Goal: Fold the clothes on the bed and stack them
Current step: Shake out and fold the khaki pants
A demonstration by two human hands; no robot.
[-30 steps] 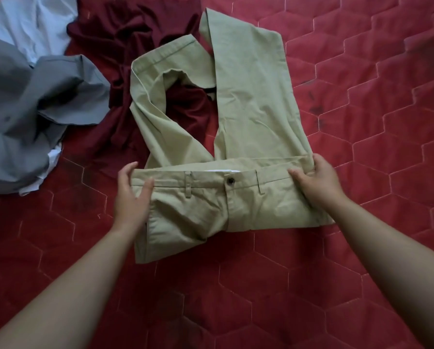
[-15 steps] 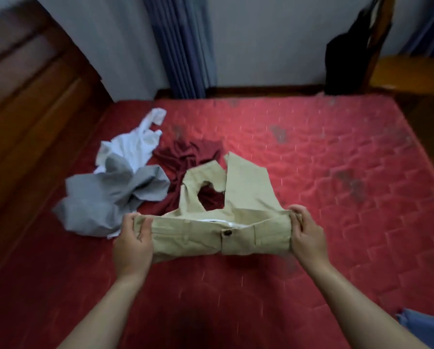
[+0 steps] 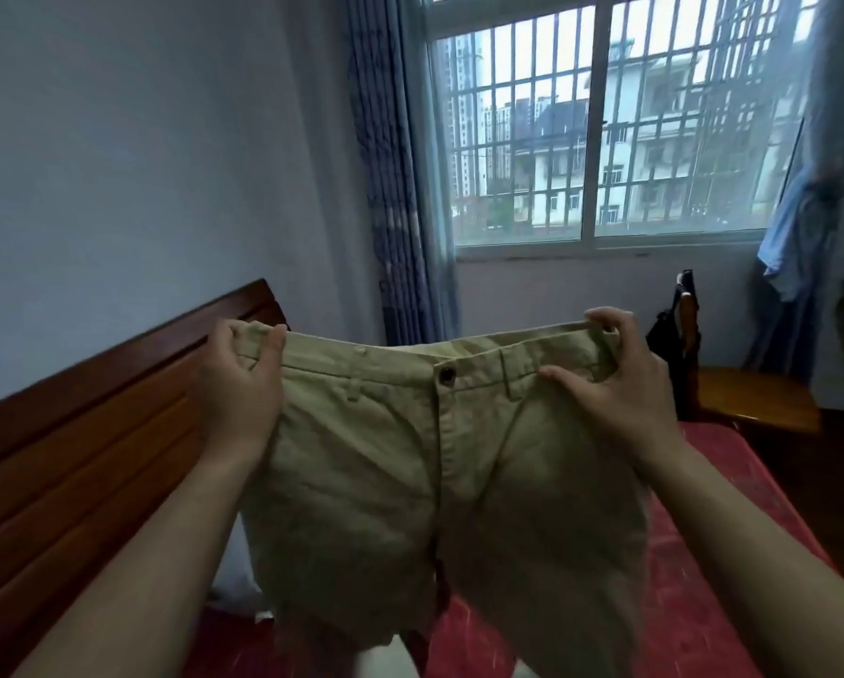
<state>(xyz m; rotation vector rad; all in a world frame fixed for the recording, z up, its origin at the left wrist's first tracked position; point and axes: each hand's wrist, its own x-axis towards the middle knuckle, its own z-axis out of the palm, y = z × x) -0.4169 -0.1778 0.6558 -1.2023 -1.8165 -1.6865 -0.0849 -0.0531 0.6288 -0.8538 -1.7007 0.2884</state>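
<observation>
A pair of khaki trousers hangs in the air in front of me, front side with button and fly facing me, legs dropping toward the red bed. My left hand grips the left end of the waistband, fingers curled over its top edge. At the right end of the waistband my right hand holds it with fingers hooked over the rim and the thumb pressed on the front. The hanging trousers hide the other clothes on the bed, apart from a white scrap at the lower left.
A dark wooden headboard runs along the left. Ahead are a barred window with blue curtains. A wooden chair with a black bag stands beyond the bed on the right.
Both hands lifted the trousers by the waistband from the bed up to chest height. The view tilted up from the bed to the window.
</observation>
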